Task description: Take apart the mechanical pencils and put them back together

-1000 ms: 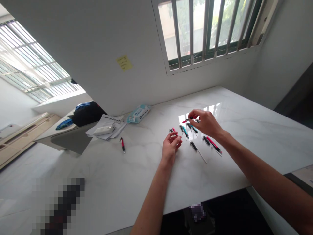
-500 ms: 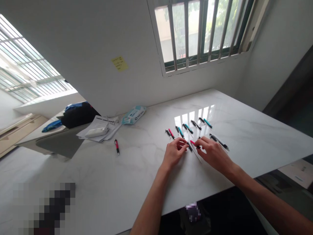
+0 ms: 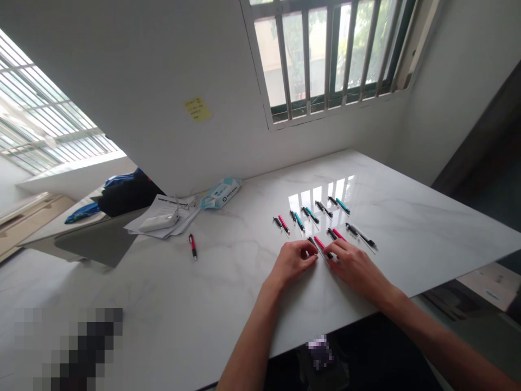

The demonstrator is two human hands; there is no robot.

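With our left hand (image 3: 295,262), we curl the fingers near the red pen barrel (image 3: 319,242), but we cannot tell its pinch. Our right hand (image 3: 352,264) touches this barrel on the table (image 3: 228,309), its grip unclear. Beyond lie teal barrels (image 3: 299,221).

No wording can be read for certain. The light-blue and white soft plastic packet (image 3: 222,194) on the white marbled desk (image 3: 228,282) bears a line of bold dark lettering beside a small round dark emblem, with smaller lettering near it, all too small to make out. Above and left of the packet, the yellow square paper note (image 3: 197,109) on the pale smooth wall (image 3: 163,146) carries several short dark lines of writing, illegible. Left of the packet, the loose white paper sheets (image 3: 157,204) show faint print, too blurred to read.
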